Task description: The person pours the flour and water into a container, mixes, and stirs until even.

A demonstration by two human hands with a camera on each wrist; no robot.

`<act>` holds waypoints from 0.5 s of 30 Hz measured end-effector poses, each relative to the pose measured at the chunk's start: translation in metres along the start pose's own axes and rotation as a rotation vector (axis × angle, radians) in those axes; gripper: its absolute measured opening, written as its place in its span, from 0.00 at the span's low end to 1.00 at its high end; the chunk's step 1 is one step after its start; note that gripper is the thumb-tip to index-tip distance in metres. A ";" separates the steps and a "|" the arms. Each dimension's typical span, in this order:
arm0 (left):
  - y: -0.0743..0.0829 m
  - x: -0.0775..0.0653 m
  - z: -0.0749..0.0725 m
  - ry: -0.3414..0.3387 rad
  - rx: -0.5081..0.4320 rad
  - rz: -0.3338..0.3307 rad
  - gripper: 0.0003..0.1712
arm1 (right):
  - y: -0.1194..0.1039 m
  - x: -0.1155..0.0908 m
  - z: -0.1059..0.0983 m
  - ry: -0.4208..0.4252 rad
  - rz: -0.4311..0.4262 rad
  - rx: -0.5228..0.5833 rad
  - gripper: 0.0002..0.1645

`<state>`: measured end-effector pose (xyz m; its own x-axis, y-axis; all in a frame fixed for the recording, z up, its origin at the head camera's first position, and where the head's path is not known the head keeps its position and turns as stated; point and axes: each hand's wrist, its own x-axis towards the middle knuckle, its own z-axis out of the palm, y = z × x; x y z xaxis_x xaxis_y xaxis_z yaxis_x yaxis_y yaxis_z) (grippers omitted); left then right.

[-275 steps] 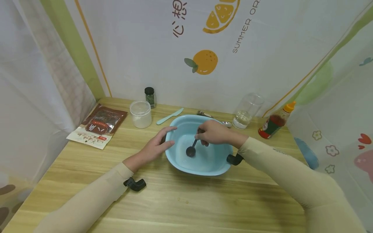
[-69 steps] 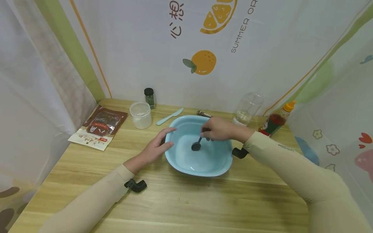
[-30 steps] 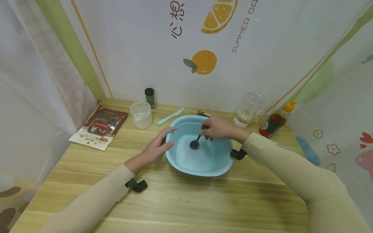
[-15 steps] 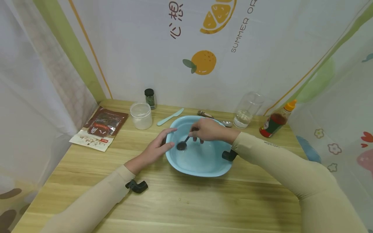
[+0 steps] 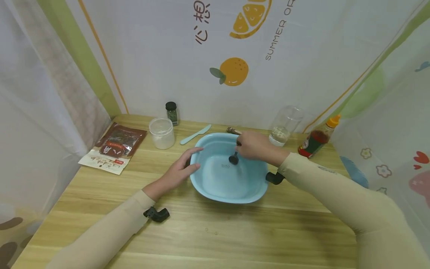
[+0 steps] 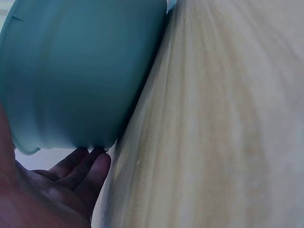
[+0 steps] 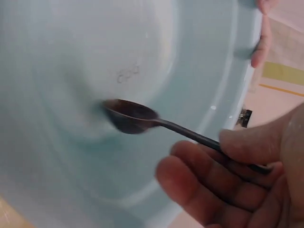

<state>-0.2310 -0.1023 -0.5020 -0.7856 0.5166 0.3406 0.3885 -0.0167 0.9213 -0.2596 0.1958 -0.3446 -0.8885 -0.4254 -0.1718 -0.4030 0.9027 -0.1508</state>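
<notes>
A light blue basin (image 5: 225, 181) stands on the wooden table. My left hand (image 5: 176, 170) holds its left side, with thumb and forefinger over the rim and other fingers against the outer wall (image 6: 85, 76). Between thumb and fingers, my right hand (image 5: 256, 146) grips the handle of a dark spoon (image 7: 133, 116) with a deep round bowl. The spoon is inside the basin, towards the back right, its bowl low over the bottom. Small raised marks (image 7: 127, 73) show on the basin floor. Whether the spoon holds anything, I cannot tell.
Along the back stand a jar of white powder (image 5: 162, 134), a black-capped spice jar (image 5: 172, 114), a pale green knife (image 5: 196, 135), a clear container (image 5: 283, 129) and a red sauce bottle (image 5: 315, 140). A brown packet (image 5: 115, 147) lies left. Two tiny drops (image 5: 216, 233) lie in front.
My right hand has carried the spoon from the basin's left side to the right and slightly back, uncovering the marks on the bottom. The left hand keeps its place on the rim.
</notes>
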 end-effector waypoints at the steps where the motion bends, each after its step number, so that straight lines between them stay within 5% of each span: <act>1: 0.000 0.000 0.000 -0.001 0.001 0.000 0.33 | 0.000 -0.001 -0.001 -0.014 -0.013 -0.021 0.18; 5: 0.014 0.000 0.003 0.004 0.008 -0.045 0.34 | -0.002 -0.005 -0.006 -0.149 -0.093 0.007 0.17; 9: 0.024 -0.002 0.005 0.010 0.003 -0.090 0.33 | -0.006 -0.002 -0.002 -0.304 -0.172 0.210 0.15; 15: 0.022 -0.001 0.006 0.011 -0.006 -0.089 0.33 | -0.005 0.008 0.009 -0.234 -0.129 0.379 0.18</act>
<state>-0.2185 -0.0986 -0.4828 -0.8221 0.5067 0.2596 0.3140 0.0234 0.9491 -0.2629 0.1874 -0.3540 -0.7454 -0.5750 -0.3373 -0.3593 0.7727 -0.5233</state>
